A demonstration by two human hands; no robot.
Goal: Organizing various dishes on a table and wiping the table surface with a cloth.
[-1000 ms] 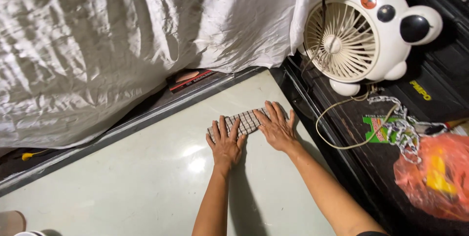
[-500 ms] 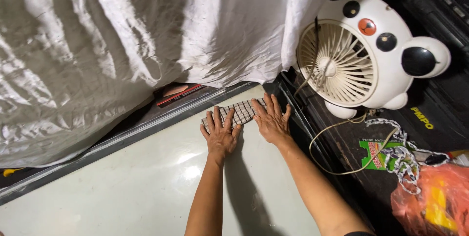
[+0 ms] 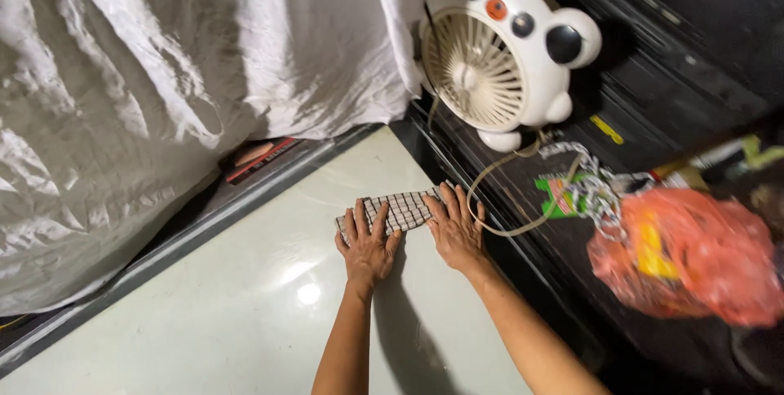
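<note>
Both my hands lie flat, fingers spread: left hand [image 3: 367,246] and right hand [image 3: 456,227] pressing one checked cloth [image 3: 400,209] on the pale floor [image 3: 245,313]. Risk, I judge: cloth skids on the glossy floor; the cord [image 3: 490,227] just beside my right fingers could snag. One fan [image 3: 498,48], one orange bag [image 3: 694,264].

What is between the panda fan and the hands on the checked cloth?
In the head view, a beige cord loops from the panda fan across the dark ledge to the right hand.
</note>
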